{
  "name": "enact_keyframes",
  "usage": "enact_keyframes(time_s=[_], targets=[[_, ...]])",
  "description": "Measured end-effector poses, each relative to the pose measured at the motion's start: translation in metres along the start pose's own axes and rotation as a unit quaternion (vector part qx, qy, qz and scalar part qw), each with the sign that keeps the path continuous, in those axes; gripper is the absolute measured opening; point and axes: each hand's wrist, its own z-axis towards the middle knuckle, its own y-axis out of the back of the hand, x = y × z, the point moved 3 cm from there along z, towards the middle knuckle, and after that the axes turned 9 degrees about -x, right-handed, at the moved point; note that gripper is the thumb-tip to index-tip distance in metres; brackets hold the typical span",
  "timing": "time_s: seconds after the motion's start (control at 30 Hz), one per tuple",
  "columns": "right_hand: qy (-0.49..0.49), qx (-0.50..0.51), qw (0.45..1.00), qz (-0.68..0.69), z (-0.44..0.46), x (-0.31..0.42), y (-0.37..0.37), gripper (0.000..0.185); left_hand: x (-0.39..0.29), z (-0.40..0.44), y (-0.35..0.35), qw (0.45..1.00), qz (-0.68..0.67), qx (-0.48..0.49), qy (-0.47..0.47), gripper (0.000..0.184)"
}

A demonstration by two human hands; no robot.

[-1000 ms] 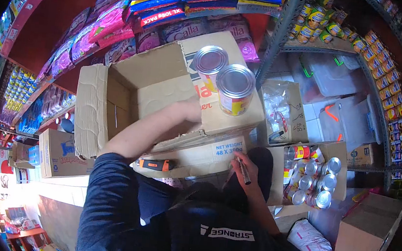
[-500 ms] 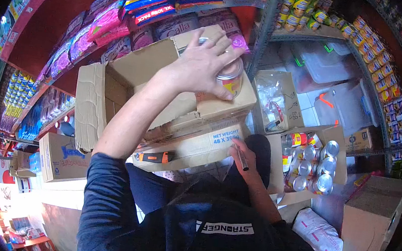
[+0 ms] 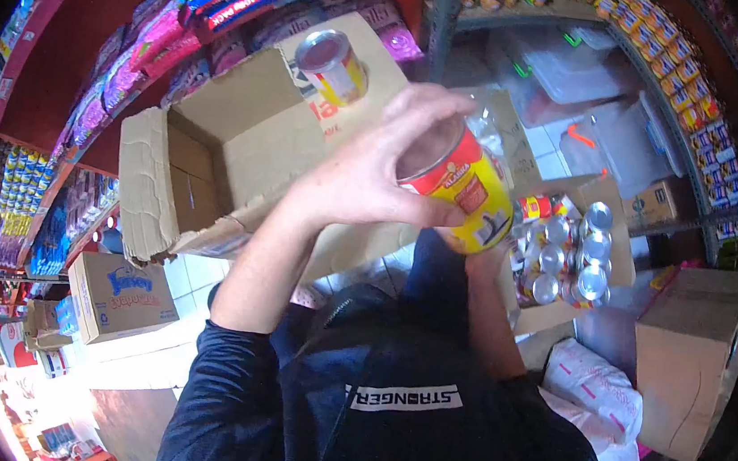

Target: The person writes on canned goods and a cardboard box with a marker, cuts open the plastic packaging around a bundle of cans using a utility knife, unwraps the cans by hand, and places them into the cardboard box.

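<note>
My left hand (image 3: 376,164) is closed around a red and yellow can (image 3: 472,187), tilted, thumb on the near side and fingers over the far side. Below the can, my right hand (image 3: 484,262) shows only in part; its fingers are hidden behind the can. A second can (image 3: 336,70) stands on the flap of the open cardboard box (image 3: 261,98) beyond my left hand. To the right, a carton (image 3: 549,317) holds several cans with silver ends up.
Shelves with packets (image 3: 231,0) rise at the upper left, and stacked cans (image 3: 666,55) line the upper right. Clear plastic bins (image 3: 574,72) sit behind. A tall cardboard box (image 3: 689,354) and a white bag (image 3: 595,389) are at the right; another printed carton (image 3: 119,294) is at the left.
My left hand has lifted one can off the box flap and brought it towards me, above my right hand. The pen-like object earlier in my right hand is now out of sight.
</note>
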Motion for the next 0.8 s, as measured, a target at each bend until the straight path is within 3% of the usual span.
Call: enact_keyframes(time_s=[0.03,0.13,0.2,0.27,0.37,0.43,0.53,0.6,0.67,0.8], targets=[[0.021,-0.018,0.998,0.056,0.002,0.015,0.004,0.039,0.004,-0.012,-0.016,0.989,-0.099,0.009,0.11,0.075],[0.053,-0.057,0.994,-0.073,0.011,0.049,0.029,0.038,0.047,-0.042,-0.065,0.976,-0.088,0.038,0.197,0.059],[0.057,-0.034,0.996,-0.066,0.008,0.061,0.028,0.039,0.088,-0.065,-0.101,0.915,-0.216,0.044,0.339,0.039],[0.051,-0.006,0.996,-0.068,0.001,0.061,0.022,0.04,0.123,-0.087,-0.129,0.879,-0.243,0.017,0.411,0.031],[0.056,0.043,0.993,-0.091,-0.025,0.048,-0.007,0.042,0.161,-0.109,-0.163,0.818,-0.296,-0.012,0.493,0.03],[0.097,0.087,0.976,-0.177,-0.032,0.036,-0.012,0.04,0.16,-0.111,-0.169,0.77,-0.34,-0.026,0.539,0.032],[0.128,0.08,0.961,-0.231,-0.034,0.031,-0.021,0.037,0.152,-0.107,-0.161,0.764,-0.371,-0.021,0.527,0.037],[0.127,0.058,0.962,-0.233,-0.023,0.029,-0.019,0.038,0.141,-0.105,-0.147,0.794,-0.344,0.024,0.5,0.045],[0.095,0.026,0.974,-0.202,-0.005,0.025,-0.012,0.039,0.135,-0.105,-0.141,0.796,-0.35,0.035,0.492,0.045],[0.018,-0.066,0.986,-0.153,0.01,0.021,-0.004,0.041,0.147,-0.106,-0.146,0.861,-0.316,0.032,0.396,0.046]])
